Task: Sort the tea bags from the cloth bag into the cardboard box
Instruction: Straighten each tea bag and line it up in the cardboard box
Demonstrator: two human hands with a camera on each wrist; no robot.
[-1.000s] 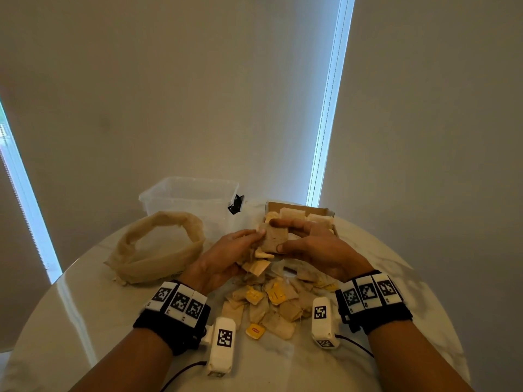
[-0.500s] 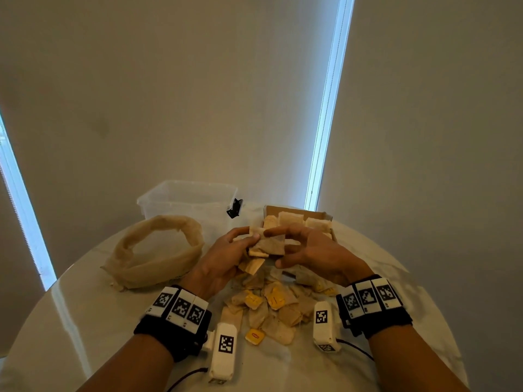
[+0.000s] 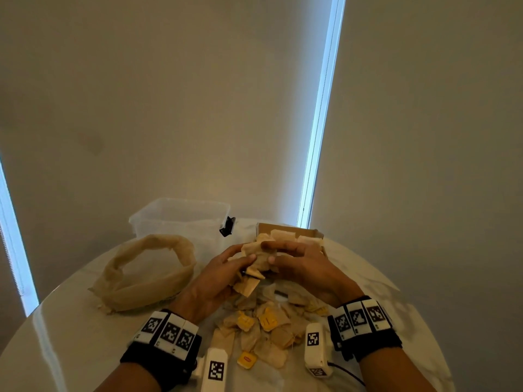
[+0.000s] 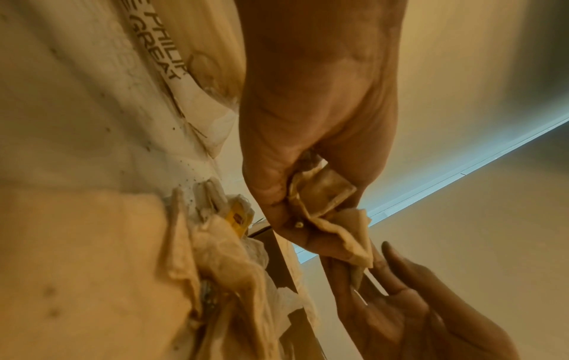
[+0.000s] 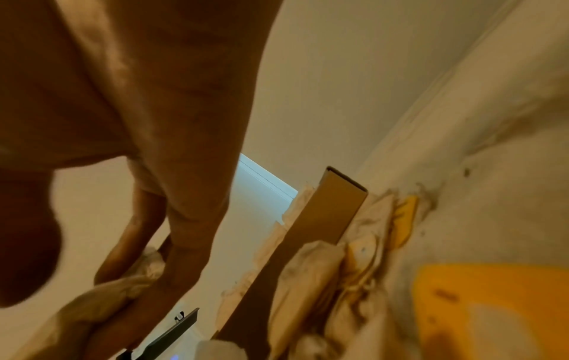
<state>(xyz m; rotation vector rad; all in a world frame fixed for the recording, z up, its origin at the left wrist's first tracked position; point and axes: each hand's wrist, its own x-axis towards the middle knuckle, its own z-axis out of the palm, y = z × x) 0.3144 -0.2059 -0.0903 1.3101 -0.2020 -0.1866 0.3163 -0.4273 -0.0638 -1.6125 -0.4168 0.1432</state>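
Observation:
Both hands hold a bunch of beige tea bags (image 3: pixel 257 260) above the table, just in front of the cardboard box (image 3: pixel 288 230), which has tea bags standing in it. My left hand (image 3: pixel 226 270) grips the bunch from the left, and its fingers curl round tea bags (image 4: pixel 320 197) in the left wrist view. From the right, my right hand (image 3: pixel 294 258) pinches the same bunch, fingers over the top. A loose pile of tea bags (image 3: pixel 268 323) with yellow tags lies below the hands. The empty-looking cloth bag (image 3: pixel 147 273) sits to the left.
A clear plastic tub (image 3: pixel 181 219) stands behind the cloth bag, with a small black clip (image 3: pixel 227 226) beside it. The round white table (image 3: pixel 56 349) ends close behind the box and at both sides. In the right wrist view the box wall (image 5: pixel 326 207) stands near the fingers.
Both hands have lifted the bunch of tea bags slightly and moved it toward the cardboard box. The camera view has tilted up a little.

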